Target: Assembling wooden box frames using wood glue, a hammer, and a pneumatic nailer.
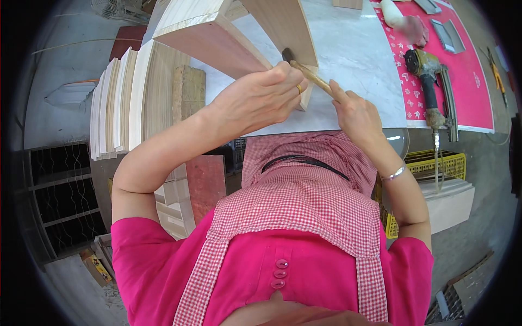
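A pale wooden box frame (217, 46) stands on the white marble-patterned tabletop (359, 46). My left hand (261, 98) is closed at its near corner, over the edge; its fingertips are partly hidden. In my right hand (356, 114) is the light wooden handle of a small hammer (315, 77). Its dark head lies inside the frame, close to the right-hand board and just beyond my left hand. The fingers of my right hand wrap round the handle's near end.
Stacked wooden boards (133, 98) stand left of the table. On a pink mat (462, 70) at right lie a nail gun (429, 87), its hose hanging over the edge, and a white bottle (391, 13). Below are a yellow crate (448, 163) and pale boards (448, 206).
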